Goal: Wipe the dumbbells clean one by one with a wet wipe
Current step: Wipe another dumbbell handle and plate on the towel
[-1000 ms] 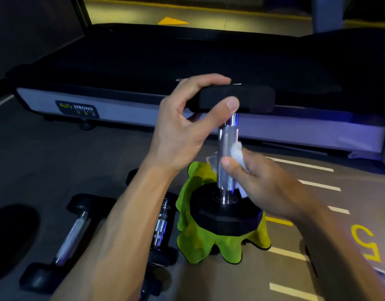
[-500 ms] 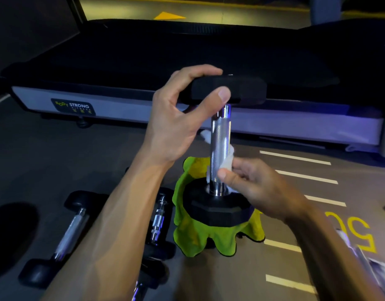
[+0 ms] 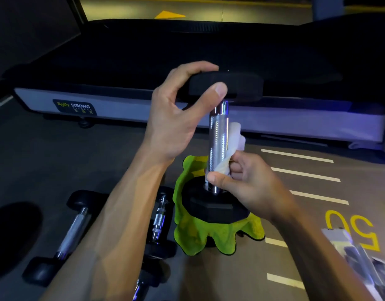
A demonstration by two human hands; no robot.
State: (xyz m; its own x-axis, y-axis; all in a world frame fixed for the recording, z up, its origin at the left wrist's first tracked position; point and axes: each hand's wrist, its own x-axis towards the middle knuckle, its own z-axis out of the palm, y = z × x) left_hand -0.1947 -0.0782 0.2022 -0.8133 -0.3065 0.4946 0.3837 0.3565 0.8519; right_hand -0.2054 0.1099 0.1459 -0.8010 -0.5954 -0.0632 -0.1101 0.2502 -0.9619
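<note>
Slid lower, right hand (image 3: 245,183) pinches wipe (image 3: 234,146) on dumbbell (image 3: 217,146) handle; left hand (image 3: 178,118) grips its 12-o'clock head. Best rotate fully.

Place: looking like a gym or fitness room.
Far side: treadmill (image 3: 209,61) stretching across, dark belt on a pale frame, label (image 3: 75,107) reading "BODY STRONG" at its left.
Floor (image 3: 57,161): rubbery grey surface carrying white stripes (image 3: 304,174) and a yellow number "50" (image 3: 352,231) at the right.
Near left: dumbbells lying on the floor (image 3: 72,233), black heads and knurled steel handles.
Centre: another dumbbell (image 3: 217,144) standing upright on a green cloth (image 3: 193,235).
</note>
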